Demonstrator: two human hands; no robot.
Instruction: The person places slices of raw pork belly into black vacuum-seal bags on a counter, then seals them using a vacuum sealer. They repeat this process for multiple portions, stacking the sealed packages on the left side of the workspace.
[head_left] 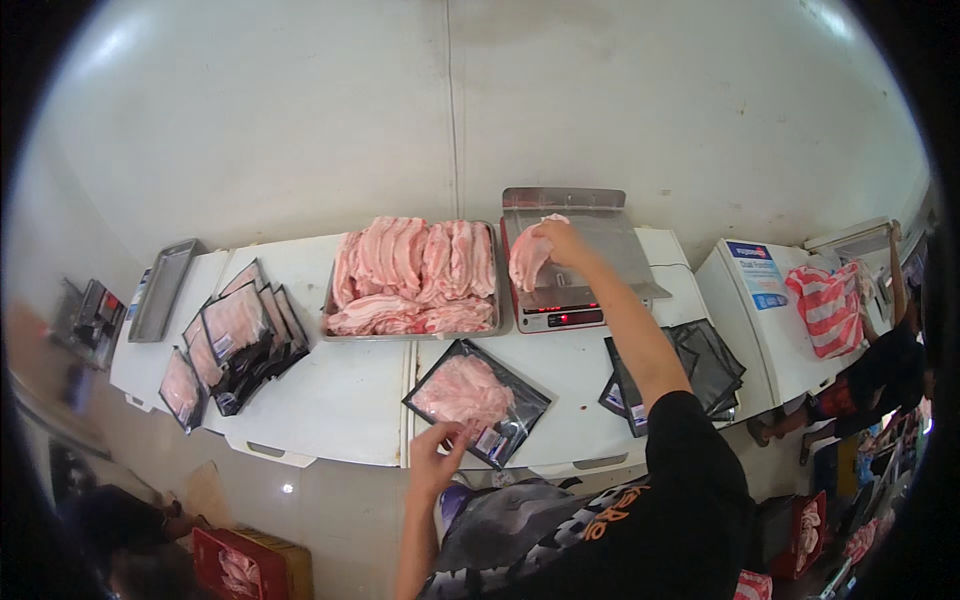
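Observation:
My right hand (pixel 566 244) reaches over the metal pan of a digital scale (pixel 600 262), its fingers closed around slices of raw pork belly (pixel 528 262). My left hand (pixel 438 456) is closed, its fingertips pinching the near edge of a clear-fronted, black-backed plastic bag (pixel 524 412). Flattened pale meat fills much of that bag, which lies on the white freezer lid in front of me. Left of the scale, a metal tray (pixel 420 336) is piled with rows of pork belly strips.
Filled bags (pixel 237 322) overlap at the left, near a bare metal tray (pixel 165 290). Flat black bags (pixel 680 370) lie right, below the scale. Red crates (pixel 212 560) of meat stand on the floor. Another person (pixel 885 375) is by the striped bag (pixel 828 310) at far right.

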